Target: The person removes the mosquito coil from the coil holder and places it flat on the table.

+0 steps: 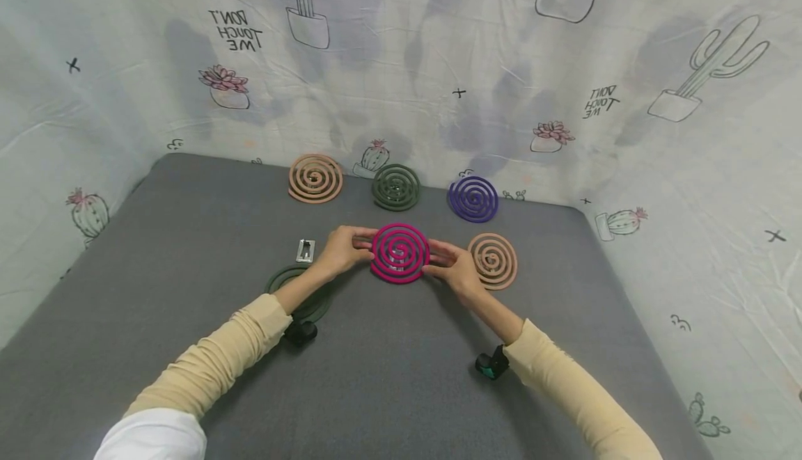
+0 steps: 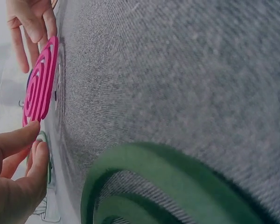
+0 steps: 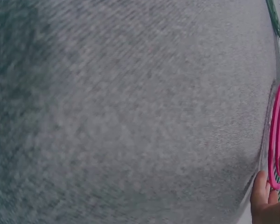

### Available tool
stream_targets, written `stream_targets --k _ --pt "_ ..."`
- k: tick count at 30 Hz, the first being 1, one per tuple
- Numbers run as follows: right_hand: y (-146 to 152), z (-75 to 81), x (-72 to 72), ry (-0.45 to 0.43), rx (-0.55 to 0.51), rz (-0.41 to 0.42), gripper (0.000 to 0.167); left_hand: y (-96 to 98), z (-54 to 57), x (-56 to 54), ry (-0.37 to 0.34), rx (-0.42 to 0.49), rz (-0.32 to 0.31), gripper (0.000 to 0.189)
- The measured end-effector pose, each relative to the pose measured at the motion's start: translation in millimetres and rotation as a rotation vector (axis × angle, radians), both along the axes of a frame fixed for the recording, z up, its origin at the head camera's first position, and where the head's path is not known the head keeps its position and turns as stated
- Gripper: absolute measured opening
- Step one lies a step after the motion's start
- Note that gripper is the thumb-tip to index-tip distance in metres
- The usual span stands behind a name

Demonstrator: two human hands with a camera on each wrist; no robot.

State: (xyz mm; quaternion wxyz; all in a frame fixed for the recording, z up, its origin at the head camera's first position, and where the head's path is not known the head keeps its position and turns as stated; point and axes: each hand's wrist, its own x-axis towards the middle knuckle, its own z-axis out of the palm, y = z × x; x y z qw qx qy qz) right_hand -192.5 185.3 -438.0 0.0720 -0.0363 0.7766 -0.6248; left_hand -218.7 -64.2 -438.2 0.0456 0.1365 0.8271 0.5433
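A pink mosquito coil (image 1: 399,283) is between my two hands over the middle of the grey table. My left hand (image 1: 341,250) pinches its left edge, thumb in front and fingers behind, as the left wrist view also shows. On the right edge my right hand (image 1: 457,270) holds it between thumb and fingers. Something shiny shows through the coil's gaps; whether the coil touches it I cannot tell. Under my left forearm lies a green coil (image 2: 144,156), partly hidden. Beside my right hand is a peach coil (image 1: 493,237).
Along the back stand another peach coil (image 1: 316,157), a dark green coil (image 1: 396,167) and a purple coil (image 1: 474,179). A small metal stand (image 1: 305,251) lies left of my left hand. Printed cloth (image 1: 401,63) hangs behind the grey table (image 1: 388,376).
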Motion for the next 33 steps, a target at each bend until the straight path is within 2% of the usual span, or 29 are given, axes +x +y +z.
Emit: stream_targets --k 13,25,33 --pt "-3 -5.9 0.5 0.011 0.031 -0.011 0.054 0.2 2.0 2.5 0.017 0.033 0.011 0.044" --pt "2 -3.2 -2.3 0.053 0.026 0.005 0.055 -2.1 4.7 2.7 0.009 0.035 -0.015 0.043" --pt "6 -6.0 -2.1 0.057 0.022 0.018 0.055 -2.0 2.1 2.6 0.038 0.04 -0.039 0.044"
